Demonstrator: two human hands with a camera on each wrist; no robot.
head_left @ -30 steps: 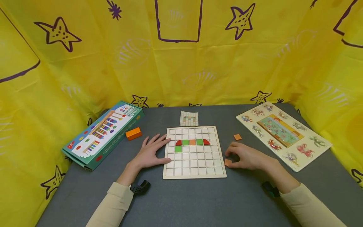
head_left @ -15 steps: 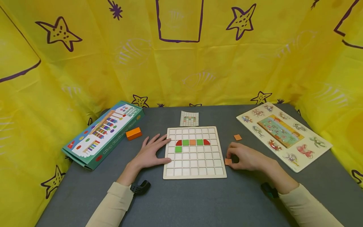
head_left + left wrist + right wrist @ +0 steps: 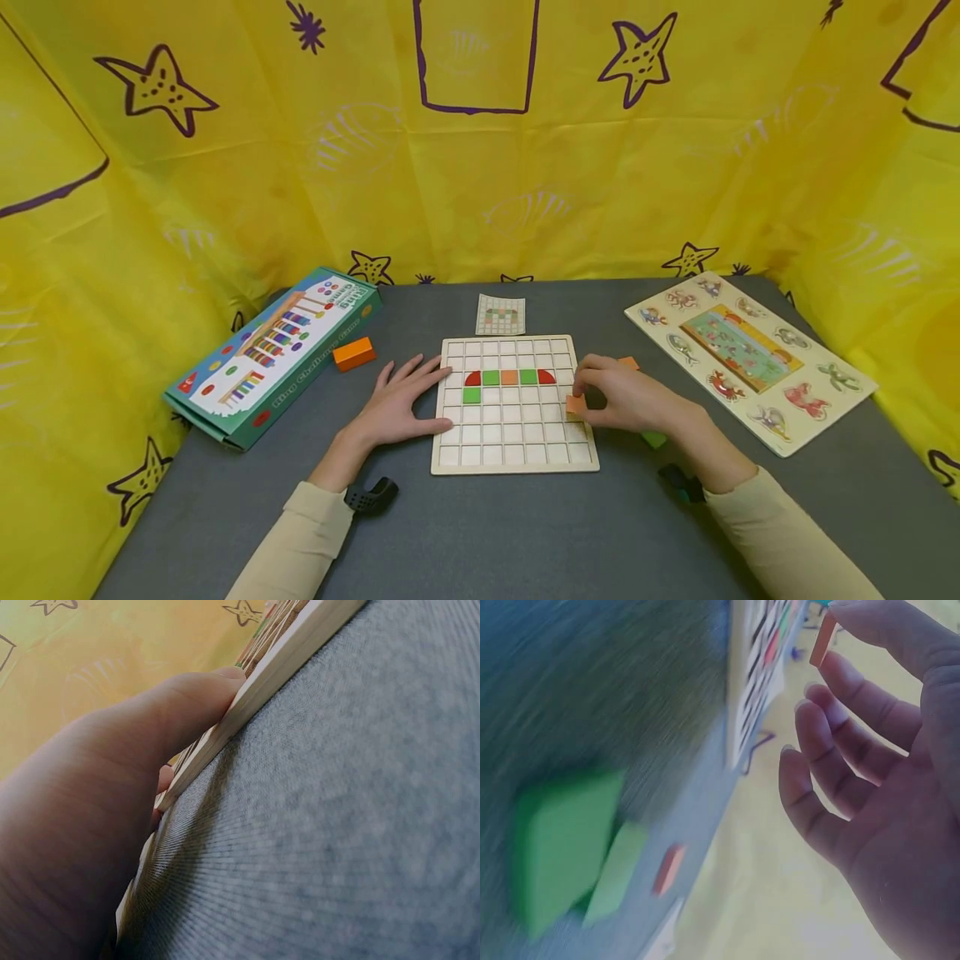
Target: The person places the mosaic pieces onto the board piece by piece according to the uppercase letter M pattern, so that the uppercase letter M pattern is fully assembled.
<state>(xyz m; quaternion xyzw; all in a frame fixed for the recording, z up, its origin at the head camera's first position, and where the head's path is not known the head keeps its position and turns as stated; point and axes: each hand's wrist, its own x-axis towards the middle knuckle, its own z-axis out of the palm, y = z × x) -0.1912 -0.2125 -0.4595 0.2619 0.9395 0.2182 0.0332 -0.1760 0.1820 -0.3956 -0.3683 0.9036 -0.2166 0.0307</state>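
Observation:
A wooden grid board [image 3: 514, 464] lies flat in the middle of the table. Across its upper part runs a row of tiles: a red rounded one [image 3: 472, 378] at each end, with green [image 3: 491, 377] and orange [image 3: 509, 377] squares between. One more green square [image 3: 471, 395] sits below the left end. My left hand [image 3: 397, 407] rests with spread fingers at the board's left edge, thumb and fingertips on the rim. My right hand [image 3: 626, 396] pinches an orange square tile [image 3: 824, 639] between thumb and index finger, over the board's right edge.
Behind the board lies a pattern card [image 3: 501, 315]. Green tiles [image 3: 570, 847] and an orange tile [image 3: 667, 868] lie near the right hand. A game box [image 3: 277, 358] and an orange block [image 3: 353, 353] stand left; a sea-animal puzzle [image 3: 750, 358] lies right.
My right hand has lifted the orange tile from the table beside the board and moved left over the board's edge. The left hand has stayed in place.

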